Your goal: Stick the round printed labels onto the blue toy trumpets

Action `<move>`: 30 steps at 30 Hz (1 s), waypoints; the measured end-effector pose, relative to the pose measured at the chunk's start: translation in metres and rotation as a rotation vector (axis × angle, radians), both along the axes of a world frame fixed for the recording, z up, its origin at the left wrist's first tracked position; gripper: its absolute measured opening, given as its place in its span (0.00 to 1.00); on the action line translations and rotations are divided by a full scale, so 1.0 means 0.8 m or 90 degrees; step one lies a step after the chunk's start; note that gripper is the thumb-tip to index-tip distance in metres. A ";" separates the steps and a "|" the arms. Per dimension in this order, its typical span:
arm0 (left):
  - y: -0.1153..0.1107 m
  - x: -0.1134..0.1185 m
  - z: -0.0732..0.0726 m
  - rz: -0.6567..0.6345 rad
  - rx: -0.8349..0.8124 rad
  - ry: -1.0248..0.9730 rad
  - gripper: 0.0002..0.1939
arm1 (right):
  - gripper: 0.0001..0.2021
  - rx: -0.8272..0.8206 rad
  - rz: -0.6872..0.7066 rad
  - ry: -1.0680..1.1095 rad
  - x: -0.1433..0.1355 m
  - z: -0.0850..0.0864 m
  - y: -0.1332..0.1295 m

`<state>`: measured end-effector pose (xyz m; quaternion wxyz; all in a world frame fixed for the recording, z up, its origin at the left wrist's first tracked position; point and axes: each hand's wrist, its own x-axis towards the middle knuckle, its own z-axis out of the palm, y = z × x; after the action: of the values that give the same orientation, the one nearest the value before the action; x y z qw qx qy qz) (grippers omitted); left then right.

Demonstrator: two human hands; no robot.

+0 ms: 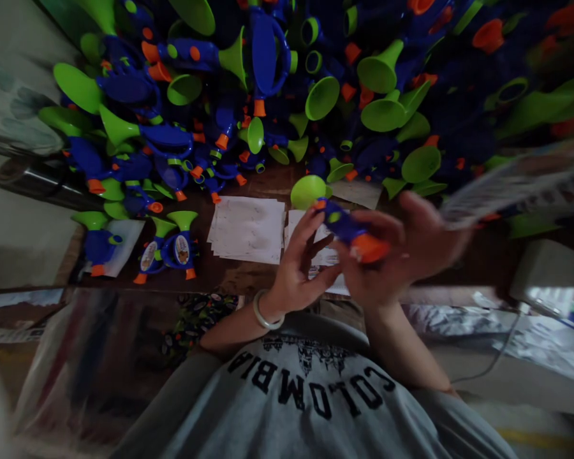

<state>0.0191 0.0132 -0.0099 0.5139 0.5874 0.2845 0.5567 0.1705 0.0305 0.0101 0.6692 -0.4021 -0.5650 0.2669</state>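
Observation:
A blue toy trumpet (342, 223) with a green bell and an orange mouthpiece is held up between both hands, mouthpiece toward me. My left hand (299, 268), with a pale bangle on its wrist, has its fingertips closed on the trumpet's side near the bell. My right hand (387, 261) grips the body near the mouthpiece, its outer fingers raised and blurred. A blurred printed sheet (521, 185) extends from beside those raised fingers; whether they hold it I cannot tell. Just beneath the trumpet lie white papers (249, 229) on the dark table.
Many similar trumpets (268, 51) are heaped across the back of the table. Toy trumpets bearing oval stickers (182, 247) stand at the left front. A dark cylinder (38, 178) lies at the left, and a pale box (548, 274) with a cable sits at the right edge.

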 end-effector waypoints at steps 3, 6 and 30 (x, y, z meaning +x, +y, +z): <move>0.004 -0.010 0.007 0.015 0.023 0.000 0.46 | 0.52 0.064 0.200 0.006 -0.010 0.016 -0.016; 0.004 -0.013 0.008 0.031 -0.017 -0.068 0.33 | 0.37 -0.028 0.325 0.120 -0.008 0.035 -0.021; 0.002 -0.016 0.027 -0.046 -0.076 -0.114 0.32 | 0.10 -0.149 0.023 0.042 -0.002 0.036 -0.014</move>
<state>0.0066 0.0151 0.0115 0.5910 0.5134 0.2489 0.5702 0.1690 0.0191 0.0393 0.6312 -0.4582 -0.5148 0.3557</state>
